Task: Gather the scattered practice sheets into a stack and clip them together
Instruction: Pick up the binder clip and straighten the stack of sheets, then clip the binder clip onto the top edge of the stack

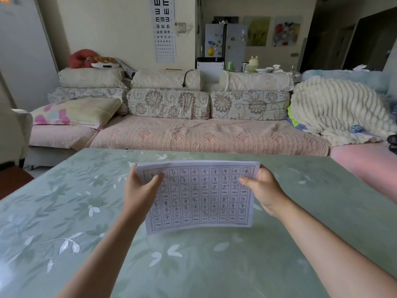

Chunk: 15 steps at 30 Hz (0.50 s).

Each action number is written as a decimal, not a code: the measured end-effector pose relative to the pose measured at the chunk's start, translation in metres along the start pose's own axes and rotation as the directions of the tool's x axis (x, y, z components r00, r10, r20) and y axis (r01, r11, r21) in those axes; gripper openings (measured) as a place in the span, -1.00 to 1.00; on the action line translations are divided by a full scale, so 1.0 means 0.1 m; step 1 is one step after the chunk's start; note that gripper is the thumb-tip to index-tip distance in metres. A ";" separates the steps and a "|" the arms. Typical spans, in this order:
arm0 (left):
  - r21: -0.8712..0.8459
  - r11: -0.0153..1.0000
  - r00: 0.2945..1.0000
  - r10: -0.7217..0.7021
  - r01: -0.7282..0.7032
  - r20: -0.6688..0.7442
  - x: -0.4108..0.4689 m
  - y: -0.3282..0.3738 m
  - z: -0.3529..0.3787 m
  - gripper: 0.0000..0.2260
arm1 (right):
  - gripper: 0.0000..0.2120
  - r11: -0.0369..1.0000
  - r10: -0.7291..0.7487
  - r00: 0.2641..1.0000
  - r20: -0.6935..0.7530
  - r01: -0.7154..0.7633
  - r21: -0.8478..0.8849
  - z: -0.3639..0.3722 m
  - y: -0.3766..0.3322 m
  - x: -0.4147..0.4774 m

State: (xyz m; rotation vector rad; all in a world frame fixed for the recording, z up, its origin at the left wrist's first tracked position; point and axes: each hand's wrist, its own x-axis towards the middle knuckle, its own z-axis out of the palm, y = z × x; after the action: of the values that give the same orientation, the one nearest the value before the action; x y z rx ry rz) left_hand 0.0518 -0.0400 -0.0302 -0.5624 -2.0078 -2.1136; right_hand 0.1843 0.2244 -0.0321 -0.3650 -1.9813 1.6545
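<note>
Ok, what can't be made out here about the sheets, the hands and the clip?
Head view only.
- Count of the white grid-printed practice sheets: edges overlap.
- Printed characters: too small, blurred.
- Fingers of left hand and right hand: mostly behind the paper.
- Clip: none visible; the pale green floral table is cut off by the frame's edges.
</note>
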 end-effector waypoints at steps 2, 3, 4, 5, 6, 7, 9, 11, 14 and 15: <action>0.046 0.999 1.000 -0.002 0.001 0.012 -0.02 -0.07 -0.01 -0.84 | -0.70 0.999 0.012 0.999 0.033 -0.010 -0.052 0.00 0.06 -0.03; 0.063 0.998 1.000 0.000 -0.002 0.029 -0.03 -0.12 -0.01 -0.84 | -0.68 0.997 0.022 0.999 0.043 -0.019 -0.080 0.00 0.09 -0.05; 0.084 0.996 0.999 0.000 -0.004 0.042 -0.03 -0.15 -0.02 -0.83 | -0.67 0.995 0.028 0.998 0.048 -0.023 -0.095 0.01 0.12 -0.06; 0.092 0.996 0.999 -0.005 0.000 0.050 -0.03 -0.17 -0.02 -0.81 | -0.67 0.995 0.028 0.998 0.048 -0.023 -0.102 0.01 0.13 -0.07; 0.105 0.995 0.998 -0.011 0.006 0.054 -0.02 -0.17 -0.02 -0.80 | -0.67 0.994 0.027 0.998 0.049 -0.022 -0.105 0.01 0.14 -0.07; 0.113 0.993 0.998 -0.016 0.010 0.053 -0.01 -0.17 -0.02 -0.81 | -0.67 0.994 0.027 0.998 0.048 -0.022 -0.107 0.01 0.13 -0.07; 0.135 0.991 0.998 -0.026 0.019 0.051 0.01 -0.16 -0.03 -0.81 | -0.67 0.994 0.025 0.999 0.049 -0.019 -0.109 0.02 0.11 -0.08; 0.171 0.984 0.993 -0.075 0.059 0.089 0.03 -0.13 -0.08 -0.81 | -0.68 0.994 0.026 0.998 0.055 -0.020 -0.106 0.02 0.10 -0.10; 0.325 0.945 0.978 -0.107 0.045 0.177 0.08 0.01 -0.20 -0.73 | -0.69 0.994 0.032 0.997 0.064 -0.025 -0.110 0.02 0.08 -0.13; 0.464 0.885 0.987 -0.042 -0.036 0.157 0.09 0.07 -0.21 -0.66 | -0.70 0.993 0.034 0.997 0.067 -0.026 -0.115 0.01 0.08 -0.13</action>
State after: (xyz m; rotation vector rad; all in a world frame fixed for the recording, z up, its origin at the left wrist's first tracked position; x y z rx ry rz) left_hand 0.0427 -0.0606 -0.0206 -0.6569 -2.4904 -1.5306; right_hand 0.1930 0.2184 -0.0431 -0.3861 -2.1372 1.5968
